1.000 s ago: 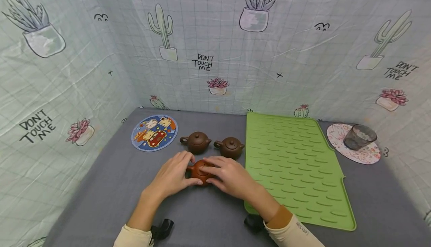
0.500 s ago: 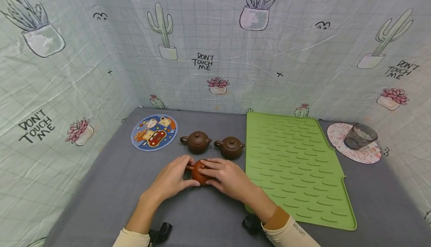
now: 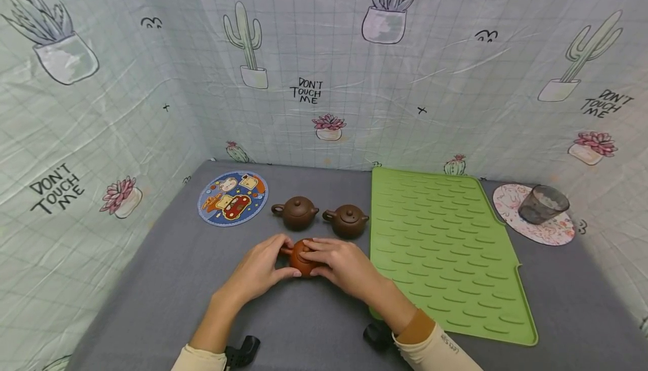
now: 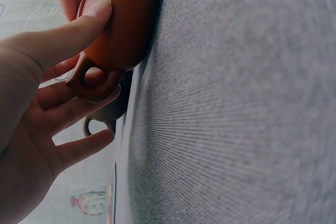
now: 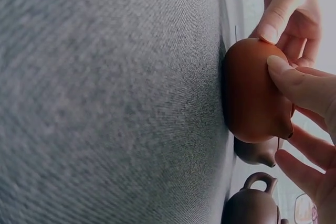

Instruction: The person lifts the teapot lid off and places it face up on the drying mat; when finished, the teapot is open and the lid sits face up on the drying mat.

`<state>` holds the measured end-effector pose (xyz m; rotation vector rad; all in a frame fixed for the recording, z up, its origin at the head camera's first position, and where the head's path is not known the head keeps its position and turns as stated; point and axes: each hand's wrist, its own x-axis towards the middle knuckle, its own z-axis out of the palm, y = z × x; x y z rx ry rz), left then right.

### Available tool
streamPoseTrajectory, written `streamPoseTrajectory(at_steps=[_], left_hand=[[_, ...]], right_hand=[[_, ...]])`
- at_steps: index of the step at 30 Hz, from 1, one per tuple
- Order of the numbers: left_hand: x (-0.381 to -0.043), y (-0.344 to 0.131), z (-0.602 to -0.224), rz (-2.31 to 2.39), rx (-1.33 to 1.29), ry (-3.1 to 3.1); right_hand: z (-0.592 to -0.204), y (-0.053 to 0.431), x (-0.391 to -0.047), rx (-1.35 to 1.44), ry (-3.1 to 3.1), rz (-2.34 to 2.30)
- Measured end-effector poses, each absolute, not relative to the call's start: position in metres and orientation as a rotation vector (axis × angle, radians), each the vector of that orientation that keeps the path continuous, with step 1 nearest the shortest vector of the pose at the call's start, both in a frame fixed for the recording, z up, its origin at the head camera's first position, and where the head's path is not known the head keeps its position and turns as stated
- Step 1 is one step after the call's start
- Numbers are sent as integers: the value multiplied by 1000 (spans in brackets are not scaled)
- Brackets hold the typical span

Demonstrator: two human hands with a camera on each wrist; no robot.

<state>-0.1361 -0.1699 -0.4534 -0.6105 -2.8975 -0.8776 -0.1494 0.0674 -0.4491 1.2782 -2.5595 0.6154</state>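
A small reddish-brown clay teapot (image 3: 301,262) stands on the grey cloth, its handle to the left and its spout to the right. My left hand (image 3: 257,265) holds it on the handle side; in the left wrist view the thumb presses the body (image 4: 126,30) and fingers reach behind the handle. From the right, my right hand (image 3: 346,262) grips the pot, its thumb on the near side and fingers over the lid and far side. Just behind are two dark brown teapots, one on the left (image 3: 297,214) and one on the right (image 3: 347,222).
To the right lies a green ridged mat (image 3: 440,253), partly under my right forearm. A blue round cartoon placemat (image 3: 233,198) is at the back left. A dark translucent cup (image 3: 541,205) sits on a pink floral mat (image 3: 508,202) at the far right. Printed fabric walls (image 3: 344,67) rise behind.
Both hands stay on the reddish-brown teapot. The left hand has come slightly nearer and the right forearm has shifted a little left. The other things stay put.
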Motion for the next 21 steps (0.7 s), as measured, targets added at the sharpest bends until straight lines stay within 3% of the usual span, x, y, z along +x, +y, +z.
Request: streamPoseTrajectory(at_steps=[21], left_hand=[[-136, -171, -458, -962, -675, -2799]], right_hand=[[-443, 67, -142, 1180, -2493, 710]])
